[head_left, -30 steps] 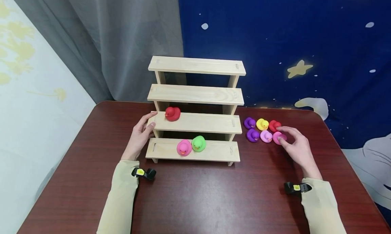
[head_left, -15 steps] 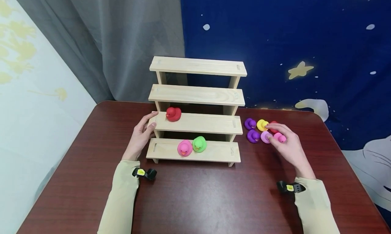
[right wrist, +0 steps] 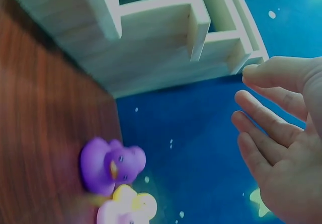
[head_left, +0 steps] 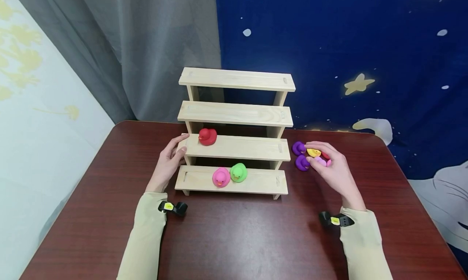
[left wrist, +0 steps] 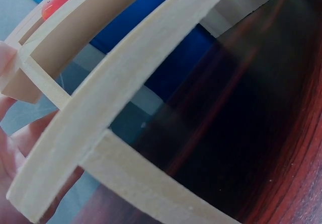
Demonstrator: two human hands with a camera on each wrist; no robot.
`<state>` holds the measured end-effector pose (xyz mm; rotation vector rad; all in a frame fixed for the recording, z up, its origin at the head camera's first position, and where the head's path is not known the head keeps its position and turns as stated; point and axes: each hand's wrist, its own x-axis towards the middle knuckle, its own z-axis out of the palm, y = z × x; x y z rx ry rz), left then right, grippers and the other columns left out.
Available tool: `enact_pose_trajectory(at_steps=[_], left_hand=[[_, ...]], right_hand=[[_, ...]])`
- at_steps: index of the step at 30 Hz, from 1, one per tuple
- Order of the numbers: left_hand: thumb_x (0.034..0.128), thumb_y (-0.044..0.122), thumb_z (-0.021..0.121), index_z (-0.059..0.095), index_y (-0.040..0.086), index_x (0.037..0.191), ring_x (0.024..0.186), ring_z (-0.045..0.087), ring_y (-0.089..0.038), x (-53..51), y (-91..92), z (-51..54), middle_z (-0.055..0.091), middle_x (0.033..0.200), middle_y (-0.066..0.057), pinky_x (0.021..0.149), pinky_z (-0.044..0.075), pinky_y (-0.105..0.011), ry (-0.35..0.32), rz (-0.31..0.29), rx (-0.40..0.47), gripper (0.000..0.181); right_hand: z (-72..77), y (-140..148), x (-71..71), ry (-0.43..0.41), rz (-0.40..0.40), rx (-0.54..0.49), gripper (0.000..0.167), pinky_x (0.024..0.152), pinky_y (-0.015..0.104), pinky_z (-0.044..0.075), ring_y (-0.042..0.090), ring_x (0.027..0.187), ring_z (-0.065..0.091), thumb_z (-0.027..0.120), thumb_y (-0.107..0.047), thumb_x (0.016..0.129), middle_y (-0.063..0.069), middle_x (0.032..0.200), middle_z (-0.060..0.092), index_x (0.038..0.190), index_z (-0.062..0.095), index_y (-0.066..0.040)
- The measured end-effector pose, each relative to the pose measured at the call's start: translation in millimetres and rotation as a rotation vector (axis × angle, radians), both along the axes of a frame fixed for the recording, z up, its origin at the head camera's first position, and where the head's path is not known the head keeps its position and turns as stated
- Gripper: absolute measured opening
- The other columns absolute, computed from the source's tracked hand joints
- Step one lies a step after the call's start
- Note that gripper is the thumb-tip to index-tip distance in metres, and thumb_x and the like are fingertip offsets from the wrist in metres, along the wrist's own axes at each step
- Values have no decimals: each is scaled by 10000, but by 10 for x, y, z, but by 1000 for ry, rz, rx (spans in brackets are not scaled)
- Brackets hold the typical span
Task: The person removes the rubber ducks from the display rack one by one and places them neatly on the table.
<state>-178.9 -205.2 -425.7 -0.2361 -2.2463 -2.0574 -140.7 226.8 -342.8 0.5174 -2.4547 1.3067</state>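
1. Six ducks appear to lie beyond the rack's right end; far purple duck (head_left: 298, 148) and near purple duck (head_left: 302, 163) sit nearest it; yellow duck (head_left: 313, 152) and lilac duck (head_left: 320, 161) are partly covered; a red patch (head_left: 325, 155) and a pink edge (head_left: 329, 163), mostly hidden, look like two more.
2. Right hand (head_left: 332, 170) is over this group, thumb and forefinger apart and the other fingers loosely extended; the right wrist view shows nothing pinched between them; in the head view the fingertips overlap the purple ducks, though the right wrist view suggests a gap.
3. Three ducks stand on the wooden rack (head_left: 245, 146); pink duck (head_left: 221, 177) and green duck (head_left: 239, 172) are side by side on the lowest shelf; red duck (head_left: 207, 137) is on the second shelf up, towards its left end.
4. Judged by that count, about a third of the ducks are on the rack; those on the right are left over, so the work looks to be in its earlier part.
5. Left hand (head_left: 166, 166) holds the left end of the second shelf, thumb and fingers about its edge; it seems to be steadying the rack.
6. Rack and loose ducks share a dark reddish table (head_left: 234, 235); behind hang a grey curtain (head_left: 168, 48) and a blue cloth (head_left: 310, 48).
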Motion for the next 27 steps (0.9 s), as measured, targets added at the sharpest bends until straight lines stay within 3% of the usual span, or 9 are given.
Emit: enact_pose_trajectory(at_steps=[7, 17, 20, 24, 27], left_hand=[[1019, 184, 514, 458, 132, 1438, 1048, 591, -142, 3, 4, 3, 423, 1462, -110, 807, 514, -287, 1, -2, 3, 425], [1021, 178, 509, 455, 130, 1440, 1051, 591, -136, 0, 3, -1, 381, 1498, -79, 793, 514, -259, 3, -3, 6, 425], [1022, 185, 508, 452, 131, 1443, 1060, 587, -131, 1, 6, -3, 367, 1507, -79, 796, 512, -251, 5, -5, 6, 428], [1019, 201, 515, 455, 136, 1442, 1055, 593, -133, 2, 6, 1, 454, 1429, -158, 798, 512, -257, -2, -2, -1, 432], [1019, 206, 517, 455, 134, 1442, 1056, 592, -135, 3, 4, 6, 467, 1417, -162, 804, 511, -266, -3, 3, -9, 434]], right_hand=[[54, -160, -29, -10, 18, -20, 308, 905, 147, 364, 167, 1101, 541, 689, 124, 814, 228, 1148, 619, 1119, 650, 95], [87, -411, -77, -9, 117, -112, 315, 936, 151, 380, 344, 1135, 524, 665, 161, 814, 247, 1170, 611, 1125, 639, 120], [74, -497, -87, -17, 140, -106, 302, 948, 163, 374, 345, 1143, 528, 665, 145, 821, 235, 1168, 616, 1120, 645, 109], [32, -627, -115, -33, 192, -112, 279, 985, 194, 351, 347, 1155, 523, 654, 133, 833, 242, 1166, 612, 1110, 642, 111], [-73, -708, -192, -50, 230, -125, 281, 1007, 227, 332, 327, 1176, 513, 657, 112, 844, 210, 1189, 614, 1123, 651, 82]])
